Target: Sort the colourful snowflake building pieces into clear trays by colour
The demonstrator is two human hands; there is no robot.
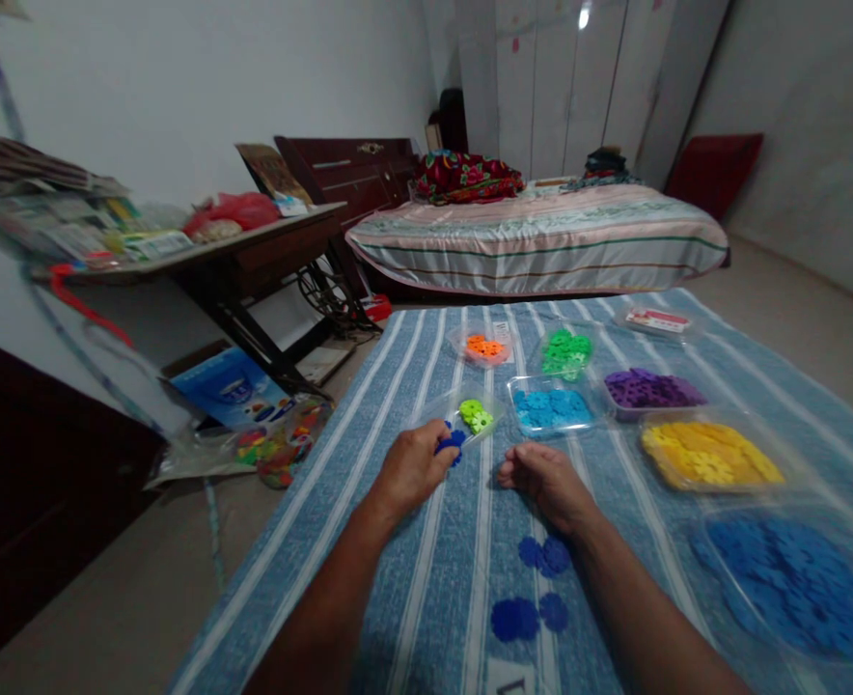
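Left hand fingers pinch blue disc, orientation unclear.

Blue-and-white striped cloth mat spread on the floor. On it: clear plastic trays of orange, green, lime, light-blue, purple, yellow and dark-blue discs; four loose dark-blue flower-shaped discs; both hands resting.
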